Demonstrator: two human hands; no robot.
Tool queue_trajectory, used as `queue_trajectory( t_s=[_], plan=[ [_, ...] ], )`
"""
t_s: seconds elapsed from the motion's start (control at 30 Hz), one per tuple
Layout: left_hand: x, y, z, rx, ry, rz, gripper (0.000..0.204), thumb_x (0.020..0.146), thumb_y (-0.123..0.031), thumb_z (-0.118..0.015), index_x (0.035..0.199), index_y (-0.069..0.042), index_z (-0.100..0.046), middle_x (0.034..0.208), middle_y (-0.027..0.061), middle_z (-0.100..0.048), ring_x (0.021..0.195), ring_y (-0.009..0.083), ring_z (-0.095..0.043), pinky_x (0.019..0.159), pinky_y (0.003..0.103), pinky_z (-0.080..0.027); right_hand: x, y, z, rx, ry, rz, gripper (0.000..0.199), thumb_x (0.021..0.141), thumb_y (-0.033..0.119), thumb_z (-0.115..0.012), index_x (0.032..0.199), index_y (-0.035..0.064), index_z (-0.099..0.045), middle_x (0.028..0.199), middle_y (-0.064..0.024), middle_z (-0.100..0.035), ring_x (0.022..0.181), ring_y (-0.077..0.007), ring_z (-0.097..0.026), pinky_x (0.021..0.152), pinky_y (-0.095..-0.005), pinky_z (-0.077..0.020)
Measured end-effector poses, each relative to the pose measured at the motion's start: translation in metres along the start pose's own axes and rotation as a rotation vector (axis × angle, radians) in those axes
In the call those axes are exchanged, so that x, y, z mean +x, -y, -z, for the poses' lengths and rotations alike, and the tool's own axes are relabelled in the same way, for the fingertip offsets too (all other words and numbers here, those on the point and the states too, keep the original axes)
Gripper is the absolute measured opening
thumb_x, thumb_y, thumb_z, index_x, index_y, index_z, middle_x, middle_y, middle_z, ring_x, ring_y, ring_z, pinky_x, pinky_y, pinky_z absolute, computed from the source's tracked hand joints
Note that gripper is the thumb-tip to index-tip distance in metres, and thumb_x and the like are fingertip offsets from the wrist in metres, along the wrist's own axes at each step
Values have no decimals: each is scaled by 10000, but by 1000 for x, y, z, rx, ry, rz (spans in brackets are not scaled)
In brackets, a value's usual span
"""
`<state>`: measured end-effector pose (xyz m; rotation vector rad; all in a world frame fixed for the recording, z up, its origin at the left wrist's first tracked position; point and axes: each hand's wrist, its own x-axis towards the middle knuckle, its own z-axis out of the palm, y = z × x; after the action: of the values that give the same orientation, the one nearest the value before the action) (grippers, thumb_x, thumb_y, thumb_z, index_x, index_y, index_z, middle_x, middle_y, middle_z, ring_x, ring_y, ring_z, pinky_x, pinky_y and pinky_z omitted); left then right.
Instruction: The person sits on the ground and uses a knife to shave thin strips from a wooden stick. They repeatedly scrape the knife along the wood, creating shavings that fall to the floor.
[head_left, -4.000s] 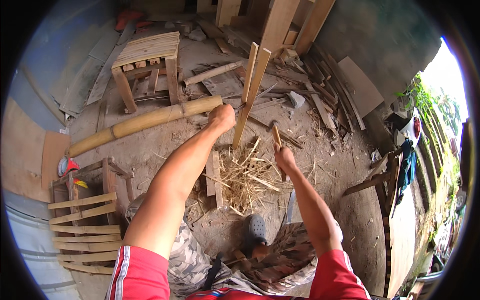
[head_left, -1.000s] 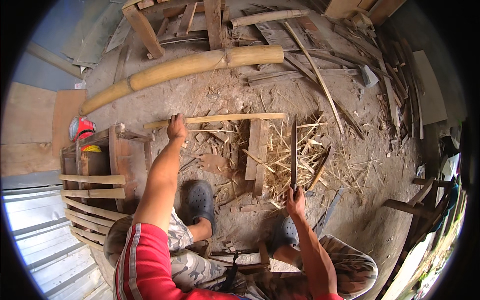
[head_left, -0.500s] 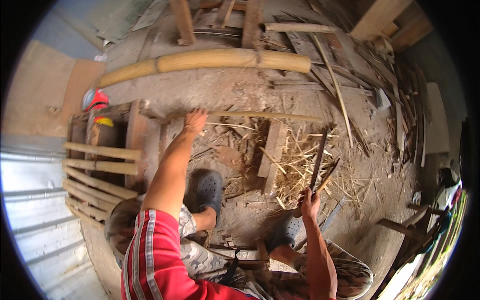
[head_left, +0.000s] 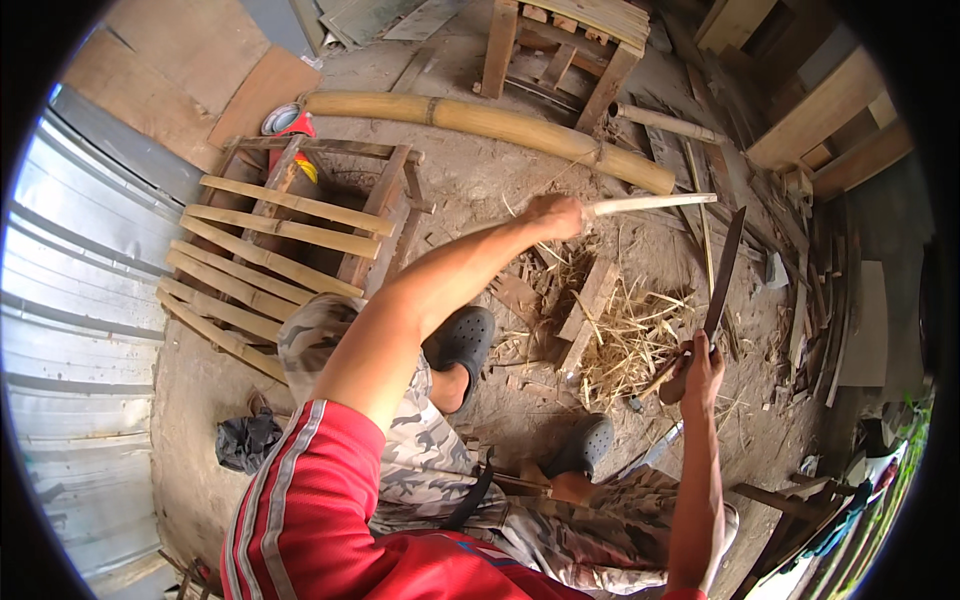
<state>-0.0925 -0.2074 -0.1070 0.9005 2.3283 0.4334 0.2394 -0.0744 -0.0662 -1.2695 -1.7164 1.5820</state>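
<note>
**Strip point(head_left: 655, 202) gripped in left hand point(head_left: 555, 217), knife point(head_left: 725, 270) in right hand point(head_left: 703, 368)**

The strip is held out in front of the body, its pale free length pointed to the right, beyond the block point(head_left: 590, 300) and the shavings point(head_left: 640, 345). The fingers of the left hand are curled into a fist around it; whether any of it runs on behind the fist is hidden by the hand and forearm. The right hand is wrapped about the handle end of the knife, whose long dark blade is angled up and away, with the strip's free end just beside its tip. Whether blade and strip are touching cannot be told for certain.

The strip is judged to be light, stiff along its length but springy under side pressure, and likely to split along the grain. Its edges may be sharp, so a firm hold near one end is called for, with the fingers kept clear of the blade. The knife can be expected to be rigid and heavier than the strip; it is best held by the handle alone.

Farther off lies the pole point(head_left: 500, 125); to the left, slats point(head_left: 290, 230) are laid across the frame point(head_left: 375, 200).
</note>
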Motion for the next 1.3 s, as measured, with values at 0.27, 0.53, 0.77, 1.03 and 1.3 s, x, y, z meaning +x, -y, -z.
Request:
queue_trajectory(
  t_s=[0.27,0.53,0.77,1.03,1.3],
  plan=[
    [-79,3,-25,-108,89,-99,392,926,-357,-594,782,4,-647,571,84,-595,507,207,-587,525,382,-469,-56,53,14,-39,85,-74,221,893,250,-699,860,62,-590,675,1,-564,493,-74,-527,405,-237,-407],
    [-129,6,22,346,167,-205,248,750,-96,-647,939,59,-692,908,256,-681,836,332,-688,708,413,-540,-28,28,18,-1,65,-30,184,887,185,-687,817,61,-571,607,-5,-521,474,-103,-497,439,-268,-410],
    [-161,-27,69,625,207,-113,251,820,-123,-627,962,73,-691,899,272,-675,848,362,-687,741,428,-547,-27,45,22,8,58,-6,197,889,202,-684,830,51,-573,638,-13,-540,481,-102,-492,453,-270,-408],
    [-167,-63,86,889,201,-94,362,940,-295,-552,974,34,-698,936,233,-689,876,369,-676,782,467,-526,-28,47,31,-84,60,10,268,875,259,-669,919,3,-605,642,-40,-571,528,-122,-537,508,-302,-435],
    [-169,-32,110,907,308,-201,493,863,-446,-626,742,28,-685,722,271,-629,704,397,-636,678,485,-490,-32,49,48,-150,-5,36,247,909,248,-652,851,21,-572,622,-22,-538,515,-96,-490,494,-296,-407]
  ],
)
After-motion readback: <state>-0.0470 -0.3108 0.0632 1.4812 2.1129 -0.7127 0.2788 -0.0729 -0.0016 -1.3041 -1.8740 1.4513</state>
